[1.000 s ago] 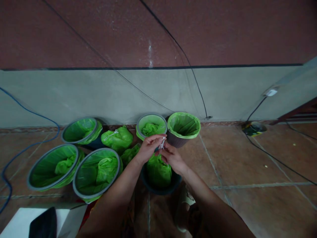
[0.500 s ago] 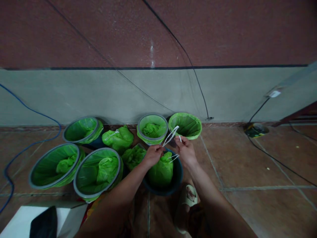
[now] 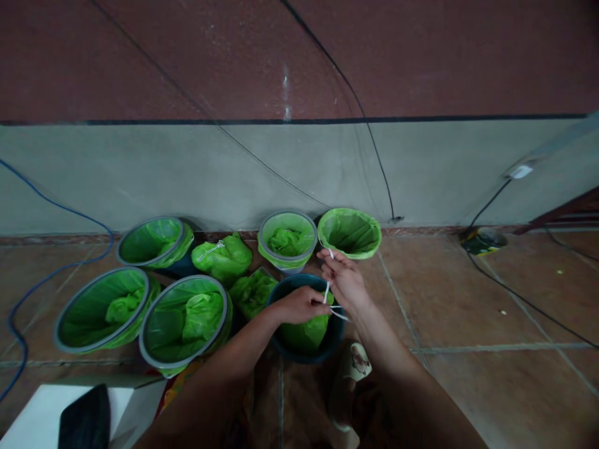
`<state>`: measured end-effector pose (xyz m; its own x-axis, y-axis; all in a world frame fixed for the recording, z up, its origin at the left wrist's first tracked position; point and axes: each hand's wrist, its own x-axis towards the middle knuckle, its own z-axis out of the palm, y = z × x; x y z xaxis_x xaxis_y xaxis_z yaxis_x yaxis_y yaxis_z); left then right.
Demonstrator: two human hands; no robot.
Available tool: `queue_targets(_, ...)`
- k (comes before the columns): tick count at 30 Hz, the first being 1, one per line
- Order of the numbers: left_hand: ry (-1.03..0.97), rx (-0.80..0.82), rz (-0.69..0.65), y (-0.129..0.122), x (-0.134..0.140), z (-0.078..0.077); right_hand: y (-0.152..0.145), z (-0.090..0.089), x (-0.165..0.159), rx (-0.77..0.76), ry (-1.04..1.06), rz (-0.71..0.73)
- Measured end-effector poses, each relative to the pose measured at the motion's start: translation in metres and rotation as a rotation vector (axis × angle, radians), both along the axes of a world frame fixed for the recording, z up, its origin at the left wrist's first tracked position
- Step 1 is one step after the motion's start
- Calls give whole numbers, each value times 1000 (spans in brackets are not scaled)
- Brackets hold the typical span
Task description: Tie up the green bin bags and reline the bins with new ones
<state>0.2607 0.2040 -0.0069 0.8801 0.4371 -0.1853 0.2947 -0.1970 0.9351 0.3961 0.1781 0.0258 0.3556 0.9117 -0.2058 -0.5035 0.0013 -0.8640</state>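
Observation:
My left hand [image 3: 304,305] is closed on a white drawstring [image 3: 326,292] just over a dark teal bin [image 3: 281,288]. Higher and to the right, my right hand [image 3: 344,277] pinches the same drawstring, so a short length runs between the two hands. A loop of it hangs to the right of my left fingers. Inside the bin sits a green trash bag [image 3: 306,333], gathered at its top and partly hidden by my left hand. Behind my right hand stands a bin lined with an open green bag [image 3: 350,232].
Several grey-rimmed bins with green liners, such as the nearest one [image 3: 145,333], stand at left. A tied green bag [image 3: 224,257] lies among them. A white box [image 3: 37,415] is at lower left, a blue cable [image 3: 60,269] beyond it. A black cable [image 3: 528,304] crosses the floor at right.
My left hand has moved down toward the bag with the drawstring. The right hand has shifted slightly up and left, and the large loop between the hands has become a short taut length.

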Motion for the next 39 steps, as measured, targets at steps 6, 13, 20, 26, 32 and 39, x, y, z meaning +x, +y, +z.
queue_targets(6,74,-88,371,17,-3,-13,-5,-37,4,-178,-509,143)
queue_targets(13,15,-176,580,29,-9,-15,-16,-38,7,-127,-895,255)
queue_targets(20,56,203,357,33,-17,0,-18,-41,20,-105,-802,490)
queue_targets(26,84,613,125,26,-22,20,-11,-35,14,54,-680,292)
queue_targets(32,33,857,160,24,-22,18,-9,-24,2,17,-509,403)
queue_targets(39,-194,1034,326,19,-21,16,-13,-23,6,-97,-367,500)
